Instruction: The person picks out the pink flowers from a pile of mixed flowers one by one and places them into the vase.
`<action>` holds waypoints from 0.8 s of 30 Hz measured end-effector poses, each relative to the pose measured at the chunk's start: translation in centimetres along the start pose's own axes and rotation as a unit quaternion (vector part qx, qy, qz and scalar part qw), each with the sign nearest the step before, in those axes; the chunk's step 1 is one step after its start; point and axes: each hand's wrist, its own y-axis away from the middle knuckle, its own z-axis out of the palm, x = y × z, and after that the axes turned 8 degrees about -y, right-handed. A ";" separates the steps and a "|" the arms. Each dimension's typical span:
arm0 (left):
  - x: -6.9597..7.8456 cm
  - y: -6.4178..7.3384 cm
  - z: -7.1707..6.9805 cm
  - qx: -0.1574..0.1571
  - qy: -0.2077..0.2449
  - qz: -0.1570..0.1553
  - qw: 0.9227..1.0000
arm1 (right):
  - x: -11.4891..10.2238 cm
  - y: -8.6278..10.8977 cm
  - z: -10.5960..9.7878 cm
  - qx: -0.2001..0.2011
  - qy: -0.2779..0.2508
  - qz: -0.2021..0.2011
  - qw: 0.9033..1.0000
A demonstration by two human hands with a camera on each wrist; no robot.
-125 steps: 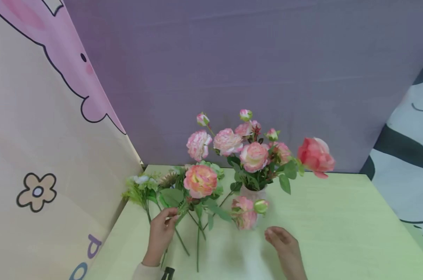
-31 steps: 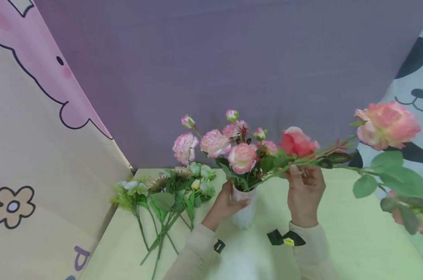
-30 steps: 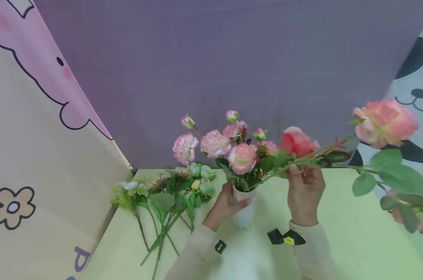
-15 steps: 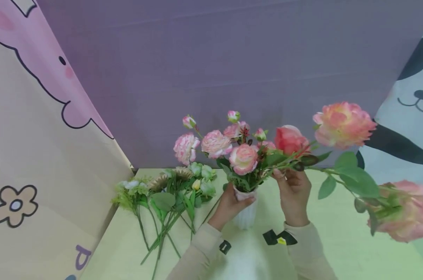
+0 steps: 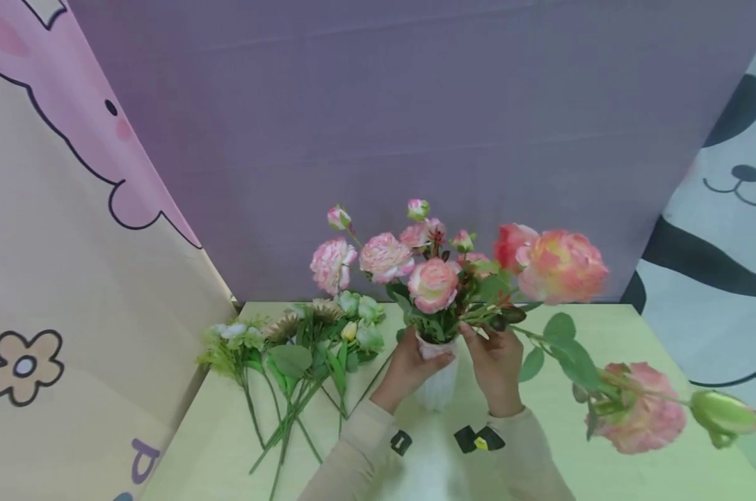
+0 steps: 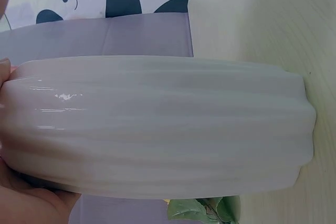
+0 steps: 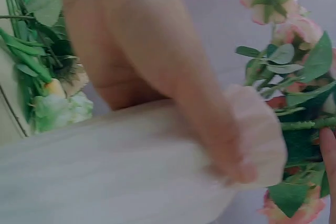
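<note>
A white ribbed vase (image 5: 439, 387) stands upright on the table, full of pink artificial flowers (image 5: 387, 256) and a coral rose (image 5: 510, 245). My left hand (image 5: 407, 367) grips it just below the rim, thumb across the front; its ribbed wall (image 6: 157, 124) fills the left wrist view. Right beside the mouth, my right hand (image 5: 498, 365) pinches the stem of a pink-and-yellow flower spray (image 5: 565, 266), which leans out to the right with a second bloom (image 5: 643, 410) and a green bud (image 5: 725, 415). The stem's lower end is hidden among the leaves and vase.
Several loose flower stems (image 5: 290, 403) lie crossed on the left of the table, with green-white blooms (image 5: 362, 309), brown daisy-like heads (image 5: 284, 325) and a yellow bud (image 5: 350, 330). A purple curtain (image 5: 415, 125) closes the back; printed panels flank both sides.
At first the spray lay by my left hand among loose stems. My left hand then held the vase, and my right hand brought the spray leftward and down to the vase mouth.
</note>
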 end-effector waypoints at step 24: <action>0.0 0.4 0.0 0.001 -0.004 0.047 0.999 | 2.4 2.4 -0.6 -0.018 0.161 0.165 0.973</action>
